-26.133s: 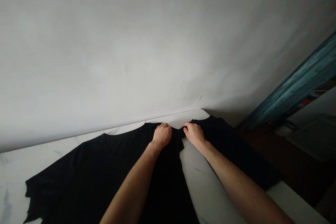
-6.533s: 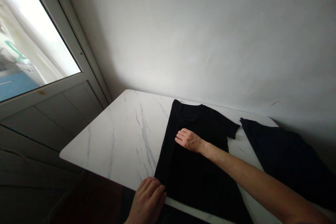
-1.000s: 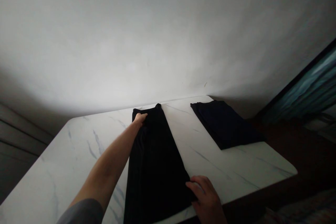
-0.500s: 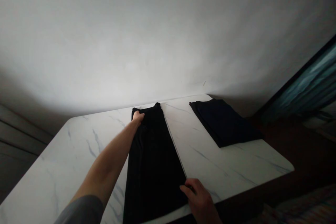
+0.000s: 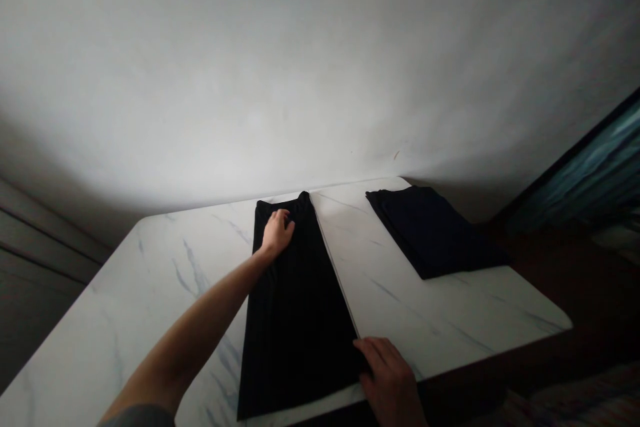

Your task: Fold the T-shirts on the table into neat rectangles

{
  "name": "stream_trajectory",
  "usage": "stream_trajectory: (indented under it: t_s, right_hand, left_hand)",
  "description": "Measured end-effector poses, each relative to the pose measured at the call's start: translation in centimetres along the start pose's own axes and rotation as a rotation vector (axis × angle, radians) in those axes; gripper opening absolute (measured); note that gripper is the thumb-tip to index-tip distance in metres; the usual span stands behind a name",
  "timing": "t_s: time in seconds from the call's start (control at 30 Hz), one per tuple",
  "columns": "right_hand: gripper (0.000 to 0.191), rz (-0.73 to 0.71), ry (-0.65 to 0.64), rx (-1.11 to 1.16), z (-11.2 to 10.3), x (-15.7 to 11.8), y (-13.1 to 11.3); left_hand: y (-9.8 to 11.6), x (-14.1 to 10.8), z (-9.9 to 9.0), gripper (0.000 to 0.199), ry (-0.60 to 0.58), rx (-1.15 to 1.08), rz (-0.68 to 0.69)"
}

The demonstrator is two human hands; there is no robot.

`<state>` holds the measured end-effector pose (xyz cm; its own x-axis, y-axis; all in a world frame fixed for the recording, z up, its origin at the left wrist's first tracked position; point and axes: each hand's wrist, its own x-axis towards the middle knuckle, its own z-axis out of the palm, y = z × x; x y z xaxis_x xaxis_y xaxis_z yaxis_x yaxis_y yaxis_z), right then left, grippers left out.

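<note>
Black trousers [image 5: 305, 307], folded lengthwise into a long strip, lie on the white marbled table with the waistband at the far end by the wall. Just below that waistband my left hand [image 5: 279, 232] rests on the cloth, its fingers slightly bent and the thumb apart. At the near right corner, my right hand [image 5: 393, 377] touches the side edge near the hem, with fingers stretched out and thumb apart. Some of the right fingertips blend into the dark cloth.
A folded stack of dark navy and black clothes [image 5: 440, 233] lies on the right of the table [image 5: 200, 240]. A pale wall [image 5: 310, 80] stands along the table's far edge. Bluish-green fabric [image 5: 595, 180] shows at far right.
My left hand has left the trousers' far left edge, moved right onto the cloth and loosened its fingers. My right hand has opened from a pinch at the near corner. The view shifted slightly.
</note>
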<state>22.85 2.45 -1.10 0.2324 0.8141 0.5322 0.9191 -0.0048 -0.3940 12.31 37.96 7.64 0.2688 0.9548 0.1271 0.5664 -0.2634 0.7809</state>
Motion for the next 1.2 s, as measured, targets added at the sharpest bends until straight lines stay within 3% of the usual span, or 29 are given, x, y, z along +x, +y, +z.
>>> stream_trajectory:
  t_s: [0.07, 0.13, 0.2, 0.27, 0.33, 0.47, 0.67, 0.83, 1.0, 1.2]
  right_hand:
    - [0.054, -0.031, 0.011, 0.013, 0.1, -0.2, 0.0]
    - [0.052, -0.047, 0.053, 0.014, 0.2, -0.4, 0.0]
    - [0.052, -0.046, 0.075, 0.016, 0.3, -0.5, 0.1]
    - [0.051, -0.038, 0.067, 0.028, 0.2, -0.5, 0.0]
    - [0.048, -0.043, 0.062, 0.047, 0.1, -0.4, -0.1]
    - [0.039, -0.065, 0.069, 0.08, 0.0, -0.4, -0.4]
    - [0.035, 0.0, 0.07, 0.126, 0.2, -0.9, -0.6]
    - [0.035, 0.064, 0.094, 0.152, 0.1, -0.8, -1.1]
    - [0.033, 0.061, 0.105, 0.191, -0.4, -1.1, -1.4]
    - [0.03, 0.049, 0.107, 0.215, -1.0, -1.4, -1.2]
  left_hand:
    - [0.1, -4.6, 0.4, 0.013, -0.142, -0.02, 0.063]
    - [-0.2, -8.8, 0.7, 0.014, -0.235, -0.113, 0.054]
    - [-0.3, -11.8, 1.1, 0.019, -0.201, -0.322, -0.153]
    - [-0.2, -13.2, 1.3, 0.024, -0.125, -0.534, -0.433]
    - [0.2, -13.4, 1.7, 0.027, -0.1, -0.646, -0.611]
    - [1.1, -12.0, 2.7, 0.033, -0.113, -0.658, -0.725]
    - [1.4, -10.5, 4.3, 0.033, -0.144, -0.554, -0.791]
    - [1.7, -10.2, 4.3, 0.027, -0.192, -0.466, -0.762]
    - [2.3, -13.0, 3.7, 0.019, -0.29, -0.457, -0.716]
    - [2.4, -18.6, 3.0, 0.045, -0.457, -0.473, -0.814]
